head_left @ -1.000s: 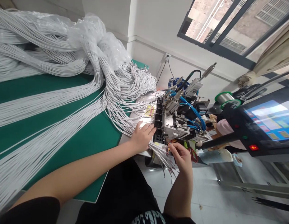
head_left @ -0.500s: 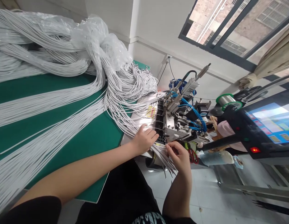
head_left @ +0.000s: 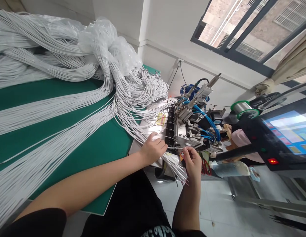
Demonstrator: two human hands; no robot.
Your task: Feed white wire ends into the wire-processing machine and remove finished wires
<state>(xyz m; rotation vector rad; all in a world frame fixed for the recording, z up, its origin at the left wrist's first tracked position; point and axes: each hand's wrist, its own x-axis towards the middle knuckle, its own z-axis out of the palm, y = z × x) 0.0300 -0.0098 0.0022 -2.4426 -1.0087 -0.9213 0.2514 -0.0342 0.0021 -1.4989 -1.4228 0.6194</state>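
A single white cable (head_left: 176, 148) stretches between my two hands at the front edge of the soldering-type machine (head_left: 183, 130). My left hand (head_left: 154, 150) is closed on it with curled fingers, above the metal plate at the machine's left. My right hand (head_left: 193, 162) pinches the cable near its end between thumb and forefinger. Below the hands, a bundle of loose white cable ends (head_left: 174, 164) hangs past the plate. More white cables (head_left: 129, 117) run from the heap to the black slotted holder (head_left: 170, 121) along the machine.
Cable bundles (head_left: 56, 146) lie across the green table (head_left: 103, 161), partly under clear plastic (head_left: 100, 36). To the right stand a touchscreen panel (head_left: 291, 131), a solder wire spool (head_left: 243, 108), red-handled scissors (head_left: 206, 167) and a bluish bottle (head_left: 229, 168).
My right hand has moved slightly right and up, and a length of cable now shows between the hands. My left hand stays nearly in place. The view has shifted a little.
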